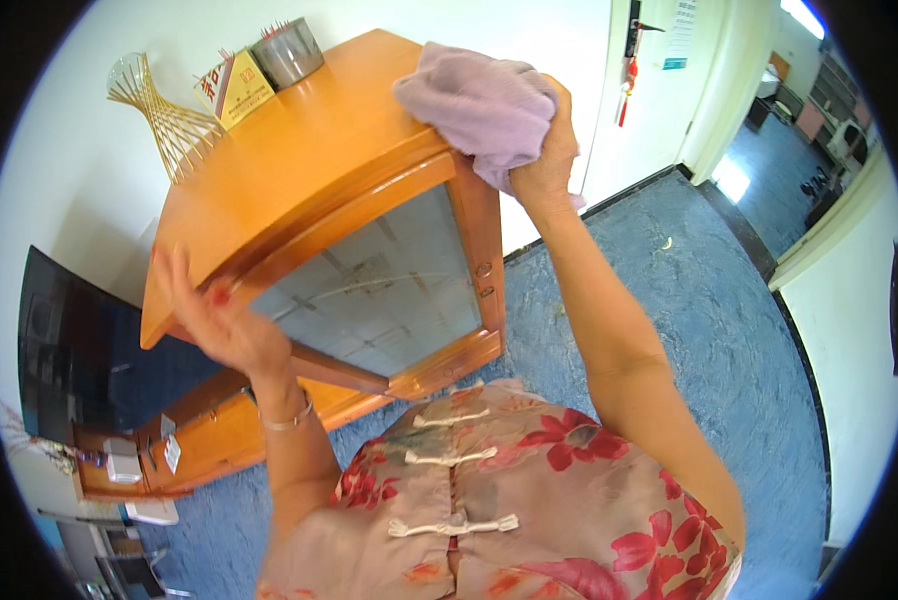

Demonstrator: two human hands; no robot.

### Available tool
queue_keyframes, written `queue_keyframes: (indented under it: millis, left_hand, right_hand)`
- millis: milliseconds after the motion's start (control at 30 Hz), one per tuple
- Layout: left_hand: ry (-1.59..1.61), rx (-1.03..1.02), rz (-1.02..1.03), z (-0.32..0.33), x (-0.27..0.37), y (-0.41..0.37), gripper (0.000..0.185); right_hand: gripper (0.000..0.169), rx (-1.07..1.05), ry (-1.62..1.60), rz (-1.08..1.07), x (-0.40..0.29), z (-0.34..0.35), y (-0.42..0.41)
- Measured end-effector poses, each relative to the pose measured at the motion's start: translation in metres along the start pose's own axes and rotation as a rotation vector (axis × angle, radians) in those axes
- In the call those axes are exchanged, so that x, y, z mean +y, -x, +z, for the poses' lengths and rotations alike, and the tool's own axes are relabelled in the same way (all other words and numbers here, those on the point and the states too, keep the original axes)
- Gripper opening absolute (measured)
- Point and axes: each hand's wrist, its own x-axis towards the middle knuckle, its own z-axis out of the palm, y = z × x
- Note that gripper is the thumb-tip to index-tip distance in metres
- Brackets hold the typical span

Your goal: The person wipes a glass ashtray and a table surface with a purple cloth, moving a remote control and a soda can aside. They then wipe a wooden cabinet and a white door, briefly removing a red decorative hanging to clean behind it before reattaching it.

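A bunched lilac cloth (479, 105) is in my right hand (550, 161), pressed over the right front corner of an orange wooden cabinet top (306, 127). My left hand (228, 326) is blurred and raised in front of the cabinet's left front edge. Its fingers are spread and nothing is in it; whether it touches the wood I cannot tell. Below the top, the cabinet has a glass-panelled door (381, 277) in a wooden frame with a round metal fitting at the right.
On the cabinet's back edge stand a twisted stick holder (168, 120), a printed box (235, 90) and a metal canister (290, 54). A television (81, 345) stands left on a low wooden unit (224, 431). A white door (659, 97) is beyond the blue floor (644, 262).
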Motion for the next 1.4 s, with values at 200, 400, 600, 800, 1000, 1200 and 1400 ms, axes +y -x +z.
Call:
queue_keyframes:
  millis: [200, 400, 600, 800, 1000, 1200, 1400]
  left_hand:
    - [-0.106, -0.244, 0.132, 0.075, 0.038, -0.018, 0.04]
    - [-0.528, -0.391, 0.134, 0.108, 0.04, -0.009, 0.035]
    - [-0.575, -0.343, 0.135, 0.112, 0.04, -0.003, 0.031]
    - [-0.446, -0.206, 0.103, 0.119, 0.022, 0.004, 0.047]
    - [-0.412, -0.065, 0.057, 0.126, 0.012, 0.01, 0.072]
    - [-0.534, -0.016, -0.019, 0.127, 0.015, 0.006, 0.073]
    - [-0.565, -0.027, -0.083, 0.131, 0.02, 0.004, 0.071]
  right_hand:
    - [0.044, -0.206, -0.104, 0.174, 0.027, -0.008, 0.092]
    - [0.027, -0.525, -0.341, 0.3, 0.081, -0.046, 0.136]
    - [0.026, -0.661, -0.316, 0.32, 0.118, -0.029, 0.121]
    - [0.024, -0.741, -0.292, 0.19, 0.174, 0.059, 0.048]
    - [0.023, -0.8, -0.315, 0.239, 0.223, 0.111, 0.047]
    - [0.022, -0.993, -0.374, 0.454, 0.253, 0.064, 0.144]
    - [0.022, -1.085, -0.452, 0.481, 0.253, 0.047, 0.146]
